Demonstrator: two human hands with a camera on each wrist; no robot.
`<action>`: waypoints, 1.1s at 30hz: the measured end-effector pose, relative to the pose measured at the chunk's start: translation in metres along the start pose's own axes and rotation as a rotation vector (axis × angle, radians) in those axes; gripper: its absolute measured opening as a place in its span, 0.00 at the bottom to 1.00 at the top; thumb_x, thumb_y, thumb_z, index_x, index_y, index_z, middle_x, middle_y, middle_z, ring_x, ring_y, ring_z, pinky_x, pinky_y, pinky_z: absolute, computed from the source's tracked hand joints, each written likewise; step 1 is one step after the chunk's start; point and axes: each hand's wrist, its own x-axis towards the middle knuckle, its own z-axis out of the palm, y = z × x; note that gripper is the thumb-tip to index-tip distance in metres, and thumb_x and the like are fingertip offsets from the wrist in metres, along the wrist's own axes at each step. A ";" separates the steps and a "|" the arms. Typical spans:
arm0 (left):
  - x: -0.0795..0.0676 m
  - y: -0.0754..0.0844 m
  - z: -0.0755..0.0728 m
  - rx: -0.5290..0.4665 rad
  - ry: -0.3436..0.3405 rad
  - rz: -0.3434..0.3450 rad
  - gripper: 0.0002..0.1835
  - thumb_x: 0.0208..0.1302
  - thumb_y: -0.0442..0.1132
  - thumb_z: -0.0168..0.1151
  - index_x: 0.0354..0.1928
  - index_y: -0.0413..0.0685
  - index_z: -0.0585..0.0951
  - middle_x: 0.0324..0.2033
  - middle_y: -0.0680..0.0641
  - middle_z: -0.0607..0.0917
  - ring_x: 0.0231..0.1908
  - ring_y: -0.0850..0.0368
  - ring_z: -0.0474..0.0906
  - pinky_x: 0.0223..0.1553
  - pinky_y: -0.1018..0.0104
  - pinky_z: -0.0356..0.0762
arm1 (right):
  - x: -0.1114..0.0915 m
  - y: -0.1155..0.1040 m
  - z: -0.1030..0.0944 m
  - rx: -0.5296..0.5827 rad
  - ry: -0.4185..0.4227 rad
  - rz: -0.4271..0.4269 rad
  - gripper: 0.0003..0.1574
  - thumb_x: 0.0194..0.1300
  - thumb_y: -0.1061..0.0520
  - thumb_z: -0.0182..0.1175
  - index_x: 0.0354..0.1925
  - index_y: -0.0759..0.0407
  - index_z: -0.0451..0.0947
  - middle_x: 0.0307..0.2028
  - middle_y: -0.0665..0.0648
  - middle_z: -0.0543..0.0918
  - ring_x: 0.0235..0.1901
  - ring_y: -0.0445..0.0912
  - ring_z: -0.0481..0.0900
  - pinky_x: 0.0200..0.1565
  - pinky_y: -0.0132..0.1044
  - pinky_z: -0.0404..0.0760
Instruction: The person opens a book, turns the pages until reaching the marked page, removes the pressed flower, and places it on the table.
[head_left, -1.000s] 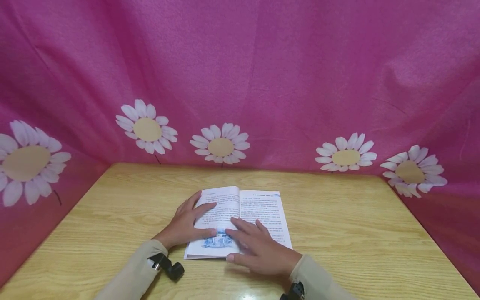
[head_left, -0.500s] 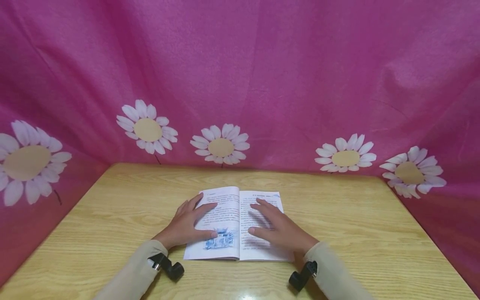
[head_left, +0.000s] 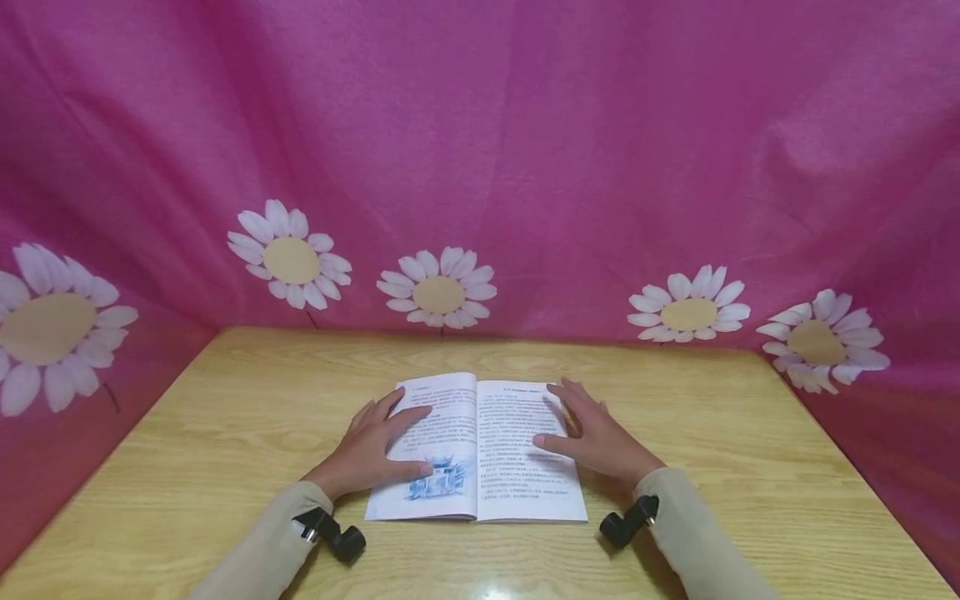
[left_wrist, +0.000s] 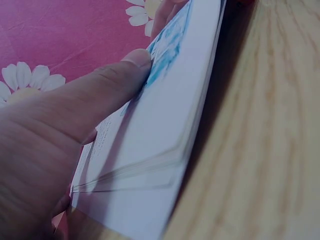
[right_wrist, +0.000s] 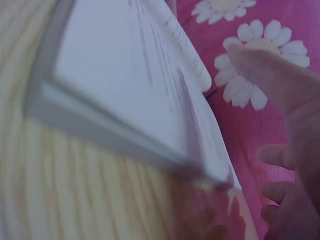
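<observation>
An open book (head_left: 517, 483) lies flat on the wooden table, printed text on both pages and a blue picture of a building (head_left: 438, 479) low on the left page. My left hand (head_left: 371, 446) rests on the left page with fingers spread; in the left wrist view its thumb (left_wrist: 110, 87) lies across the page beside the blue picture. My right hand (head_left: 600, 433) is at the right page's outer edge, fingers apart and holding nothing. In the right wrist view its thumb (right_wrist: 270, 70) stands off the paper, above the thick stack of page edges.
The wooden table (head_left: 750, 467) extends around the book on all sides. Behind it hangs a magenta cloth (head_left: 525, 167) with white daisies. A small black camera (head_left: 341, 537) sits on the left wrist and another black camera (head_left: 626, 523) on the right.
My right hand has moved from the left page across the book to its right edge, uncovering the blue picture and the right page. The left hand has stayed in place.
</observation>
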 end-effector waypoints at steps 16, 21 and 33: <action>0.000 -0.001 0.000 -0.014 0.005 0.040 0.48 0.43 0.76 0.62 0.69 0.71 0.66 0.75 0.44 0.48 0.73 0.39 0.42 0.69 0.39 0.35 | -0.003 0.013 0.000 -0.105 -0.081 -0.053 0.72 0.45 0.26 0.68 0.76 0.50 0.46 0.76 0.61 0.41 0.74 0.58 0.33 0.68 0.61 0.28; -0.001 -0.002 0.000 -0.006 0.002 0.036 0.48 0.44 0.76 0.62 0.70 0.71 0.66 0.75 0.44 0.48 0.73 0.39 0.42 0.69 0.39 0.35 | -0.003 0.014 0.001 -0.136 -0.102 -0.034 0.76 0.42 0.24 0.68 0.77 0.51 0.44 0.76 0.59 0.38 0.74 0.57 0.32 0.69 0.59 0.27; -0.001 -0.001 0.000 -0.004 0.003 0.028 0.48 0.43 0.76 0.62 0.70 0.72 0.66 0.75 0.45 0.48 0.73 0.40 0.42 0.69 0.38 0.35 | -0.003 0.010 0.003 -0.193 -0.111 -0.040 0.79 0.41 0.23 0.68 0.76 0.60 0.44 0.76 0.64 0.39 0.74 0.60 0.33 0.68 0.59 0.29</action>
